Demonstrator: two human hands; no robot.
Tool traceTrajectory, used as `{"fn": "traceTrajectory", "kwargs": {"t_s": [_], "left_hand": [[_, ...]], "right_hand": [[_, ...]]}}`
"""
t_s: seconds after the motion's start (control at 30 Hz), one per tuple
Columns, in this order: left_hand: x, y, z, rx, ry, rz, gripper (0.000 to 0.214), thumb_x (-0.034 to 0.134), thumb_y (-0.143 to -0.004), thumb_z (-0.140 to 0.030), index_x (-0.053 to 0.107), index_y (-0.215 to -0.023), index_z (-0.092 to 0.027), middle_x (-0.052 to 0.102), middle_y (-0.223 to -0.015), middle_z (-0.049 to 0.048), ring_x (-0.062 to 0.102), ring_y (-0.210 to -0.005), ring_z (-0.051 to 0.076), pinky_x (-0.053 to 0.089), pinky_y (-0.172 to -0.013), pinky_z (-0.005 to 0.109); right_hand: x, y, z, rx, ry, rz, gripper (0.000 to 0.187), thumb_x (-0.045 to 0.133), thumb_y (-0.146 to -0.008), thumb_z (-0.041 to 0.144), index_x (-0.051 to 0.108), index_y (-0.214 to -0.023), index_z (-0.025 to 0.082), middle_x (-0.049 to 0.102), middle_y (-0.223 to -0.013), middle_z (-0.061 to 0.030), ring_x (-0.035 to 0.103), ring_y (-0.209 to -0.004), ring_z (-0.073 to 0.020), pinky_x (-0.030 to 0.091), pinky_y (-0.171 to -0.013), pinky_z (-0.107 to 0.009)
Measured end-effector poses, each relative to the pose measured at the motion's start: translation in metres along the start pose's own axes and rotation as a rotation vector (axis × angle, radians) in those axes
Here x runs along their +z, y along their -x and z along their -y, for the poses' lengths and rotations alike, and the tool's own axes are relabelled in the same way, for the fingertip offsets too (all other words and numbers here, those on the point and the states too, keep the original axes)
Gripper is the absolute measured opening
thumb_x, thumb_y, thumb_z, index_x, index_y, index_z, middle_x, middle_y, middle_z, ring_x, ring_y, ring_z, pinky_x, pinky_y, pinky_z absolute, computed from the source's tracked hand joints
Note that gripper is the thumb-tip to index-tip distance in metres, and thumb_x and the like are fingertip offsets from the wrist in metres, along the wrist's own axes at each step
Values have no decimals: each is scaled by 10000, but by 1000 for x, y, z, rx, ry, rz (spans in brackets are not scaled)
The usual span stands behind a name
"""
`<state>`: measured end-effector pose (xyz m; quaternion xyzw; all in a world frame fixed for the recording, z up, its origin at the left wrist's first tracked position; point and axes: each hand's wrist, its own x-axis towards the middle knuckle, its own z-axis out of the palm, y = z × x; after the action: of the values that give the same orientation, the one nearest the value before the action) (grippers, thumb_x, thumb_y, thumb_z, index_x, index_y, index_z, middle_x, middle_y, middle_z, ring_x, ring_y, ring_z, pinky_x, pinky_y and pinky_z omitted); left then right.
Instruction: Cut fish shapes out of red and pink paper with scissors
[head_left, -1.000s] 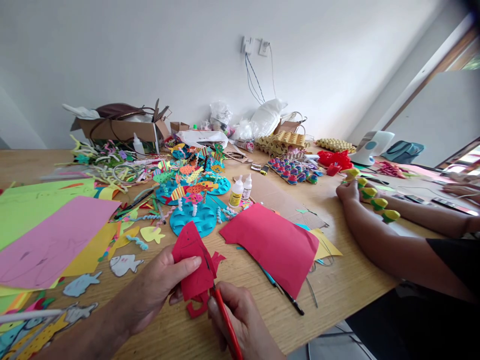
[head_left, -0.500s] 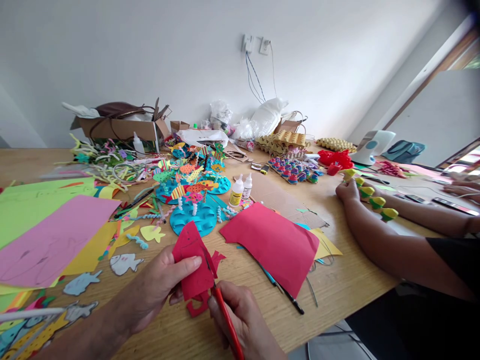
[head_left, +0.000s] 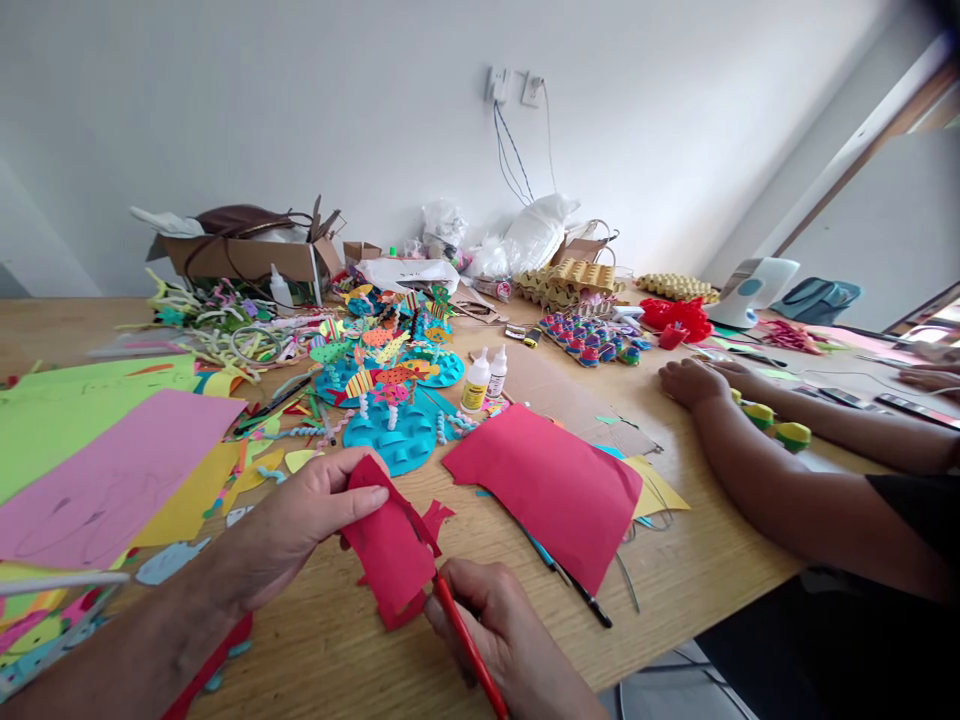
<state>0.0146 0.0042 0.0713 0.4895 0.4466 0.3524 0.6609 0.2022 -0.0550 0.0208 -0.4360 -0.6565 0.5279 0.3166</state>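
My left hand (head_left: pixel 322 515) pinches a small piece of red paper (head_left: pixel 394 545) between thumb and fingers, near the paper's upper end. My right hand (head_left: pixel 495 620) is closed round the red handles of a pair of scissors (head_left: pixel 471 640). The scissor blades sit at the paper's right edge, where a narrow strip is partly cut away. Red paper scraps (head_left: pixel 437 519) lie on the table just behind. To the right rests a larger red sheet (head_left: pixel 551 490), with a pen (head_left: pixel 592 603) sticking out from under its near edge.
Blue bases with paper fish (head_left: pixel 394 435) stand beyond my hands, beside two glue bottles (head_left: pixel 475 382). Coloured sheets (head_left: pixel 120 470) and fish cut-outs cover the left. A co-worker's arms (head_left: pixel 750 450) reach in from the right, near yellow-green egg-carton pieces (head_left: pixel 793 436).
The red paper has turned and tilted in my left hand, which has shifted slightly up and left. The scissors have moved a little right and down. The co-worker's hand has moved left over the yellow-green pieces.
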Motion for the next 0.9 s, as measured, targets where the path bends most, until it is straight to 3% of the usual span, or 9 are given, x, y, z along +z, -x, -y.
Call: {"fn": "traceTrajectory", "kwargs": {"t_s": [0.17,0.37,0.63,0.73,0.9], "left_hand": [[1,0,6,-12,24,-11,178,691,-681,-280,538,-692,-190,566,-576,-62,456,-502,74,342,-464,163],[11,5,13,-25,75,12,210,667,-698,-271,468,-699,-204,564,-569,-71,445,-485,70,337,-450,160],[20,11,11,-43,2,30,231,641,-700,-217,545,-910,-214,684,-807,-4,600,-714,144,438,-619,226],[18,10,9,-41,-70,57,174,649,-672,-214,595,-834,-183,687,-795,7,599,-727,151,442,-650,236],[18,5,4,-54,-142,65,143,661,-608,-269,584,-659,-160,619,-617,-32,524,-566,111,389,-539,207]], "right_hand": [[5,0,-4,-3,-113,9,307,452,-873,351,409,-625,174,339,-540,54,305,-483,-68,258,-424,-165],[13,-2,2,34,-292,-27,508,429,-780,655,476,-655,165,355,-481,57,309,-398,-61,272,-360,-159],[21,-3,-8,-28,-415,-64,521,435,-767,678,421,-607,182,376,-437,58,314,-361,-57,251,-353,-166],[23,-3,-13,-27,-440,-44,517,437,-779,661,431,-595,177,381,-431,57,315,-350,-53,234,-344,-162],[25,-4,-19,-11,-477,-5,527,436,-776,668,494,-648,160,384,-428,58,286,-334,-46,222,-329,-156]]}}
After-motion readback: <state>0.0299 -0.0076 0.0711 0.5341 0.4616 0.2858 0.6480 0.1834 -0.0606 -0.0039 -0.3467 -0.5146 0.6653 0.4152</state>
